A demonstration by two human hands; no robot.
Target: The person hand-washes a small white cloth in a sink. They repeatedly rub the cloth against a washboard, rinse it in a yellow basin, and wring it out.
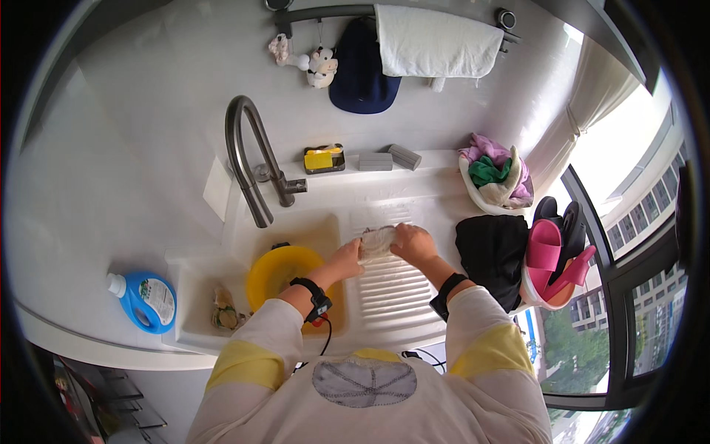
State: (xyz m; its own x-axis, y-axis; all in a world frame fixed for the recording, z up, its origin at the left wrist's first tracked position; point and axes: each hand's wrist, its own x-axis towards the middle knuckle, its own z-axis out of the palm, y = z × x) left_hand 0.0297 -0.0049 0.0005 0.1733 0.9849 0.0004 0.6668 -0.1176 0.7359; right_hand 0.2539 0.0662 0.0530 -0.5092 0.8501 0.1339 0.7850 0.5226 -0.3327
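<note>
A small, pale, wet-looking cloth item is stretched between my two hands above the ribbed washboard of the white sink. My left hand grips its left end, and my right hand has hold of the right end. Left of the washboard, a yellow plastic basin stands in the sink bowl, partly hidden by my left forearm. The gray gooseneck faucet rises behind the basin. Both wrists wear black bands with small devices.
A blue detergent bottle stands at the left. A sponge in a black soap dish and gray blocks line the back ledge. At the right are a white basket of clothes, black cloth and a bucket with pink slippers.
</note>
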